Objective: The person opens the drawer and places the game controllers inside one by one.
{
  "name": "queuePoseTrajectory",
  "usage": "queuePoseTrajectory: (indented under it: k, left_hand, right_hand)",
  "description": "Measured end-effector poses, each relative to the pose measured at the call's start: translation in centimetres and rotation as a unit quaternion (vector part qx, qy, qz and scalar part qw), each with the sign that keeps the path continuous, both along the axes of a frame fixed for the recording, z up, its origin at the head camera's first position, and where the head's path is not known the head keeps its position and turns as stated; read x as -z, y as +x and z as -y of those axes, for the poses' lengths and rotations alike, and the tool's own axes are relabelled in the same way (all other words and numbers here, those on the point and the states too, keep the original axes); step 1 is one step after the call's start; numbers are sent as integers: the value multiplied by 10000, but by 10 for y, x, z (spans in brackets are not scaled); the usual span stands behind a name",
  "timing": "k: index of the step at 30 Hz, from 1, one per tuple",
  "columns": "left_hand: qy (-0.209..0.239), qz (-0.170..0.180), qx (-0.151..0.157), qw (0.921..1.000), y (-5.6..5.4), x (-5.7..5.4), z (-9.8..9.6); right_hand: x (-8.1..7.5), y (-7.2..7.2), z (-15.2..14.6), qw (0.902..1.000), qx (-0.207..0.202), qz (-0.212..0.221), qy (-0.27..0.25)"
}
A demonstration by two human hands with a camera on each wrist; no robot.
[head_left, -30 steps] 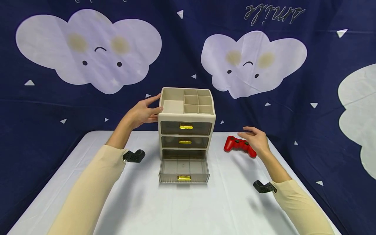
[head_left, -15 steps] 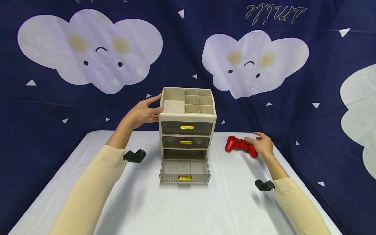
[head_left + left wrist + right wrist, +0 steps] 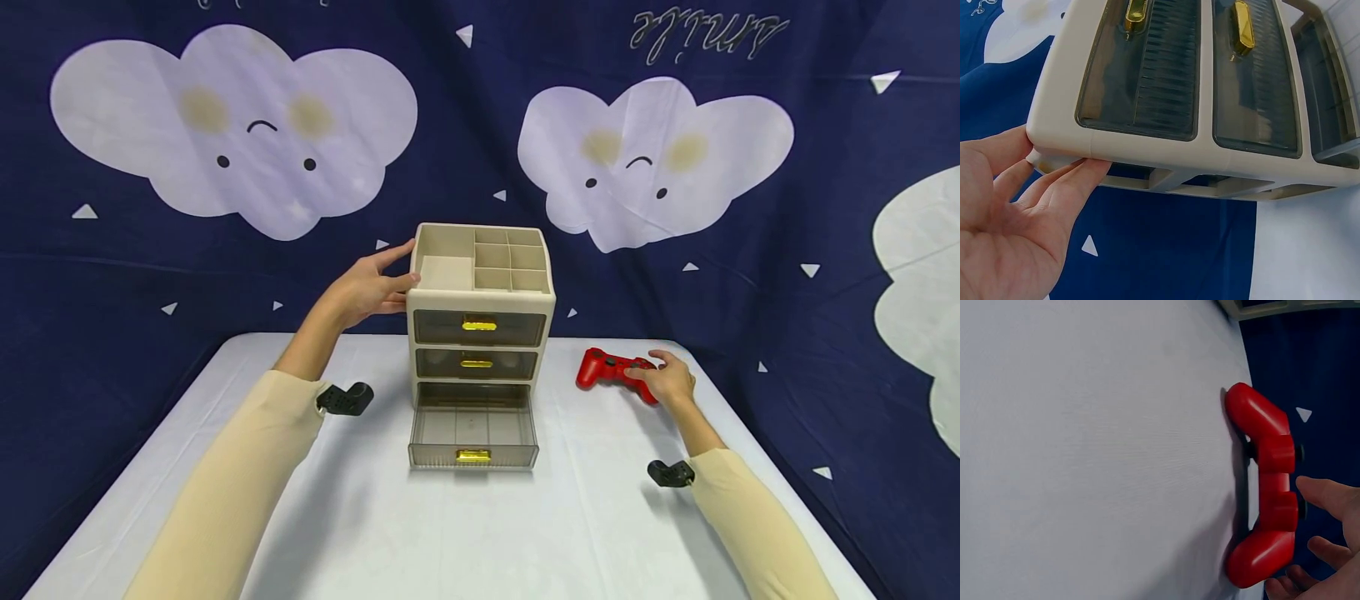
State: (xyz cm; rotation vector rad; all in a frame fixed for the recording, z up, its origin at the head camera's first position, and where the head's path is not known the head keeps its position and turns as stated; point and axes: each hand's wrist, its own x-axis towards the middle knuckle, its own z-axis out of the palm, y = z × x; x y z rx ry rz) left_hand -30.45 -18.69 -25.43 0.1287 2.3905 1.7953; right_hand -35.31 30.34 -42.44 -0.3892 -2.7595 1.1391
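Note:
A cream desktop drawer organizer [image 3: 480, 298] stands mid-table with smoky see-through drawers and gold handles. Its bottom drawer [image 3: 472, 425] is pulled out and shows nothing inside. My left hand [image 3: 362, 292] holds the organizer's upper left corner, thumb at the top rim and other fingers along the outer side wall. To the right lies a red game controller [image 3: 600, 367]. Above its right grip is my right hand [image 3: 670, 381], fingers spread. In the right wrist view its thumb points at the controller's [image 3: 1275, 481] black sticks, with a gap between, and the other fingers sit beyond the lower grip.
The organizer's top has one large compartment [image 3: 444, 271] and several small ones [image 3: 510, 257]. White cloth covers the table [image 3: 480, 533]. Directly behind it hangs a dark blue curtain [image 3: 465, 125] printed with clouds. Each wrist carries a small black camera [image 3: 345, 399].
My right hand has moved a little right and then lower, closer over the controller's right grip. My left hand, the organizer and the controller stay in place.

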Motion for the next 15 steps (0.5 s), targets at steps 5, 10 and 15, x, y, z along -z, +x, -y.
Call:
queuePoseTrajectory:
  k: [5, 10, 15]
  left_hand:
    - [12, 33, -9, 10000, 0, 0, 0]
    - [49, 66, -21, 10000, -1, -1, 0]
    - [47, 42, 13, 10000, -1, 0, 0]
  right_hand:
    - [6, -1, 1, 9999, 130, 69, 20]
    - [10, -2, 1, 9996, 181, 190, -78]
    - [13, -2, 1, 9994, 236, 197, -140]
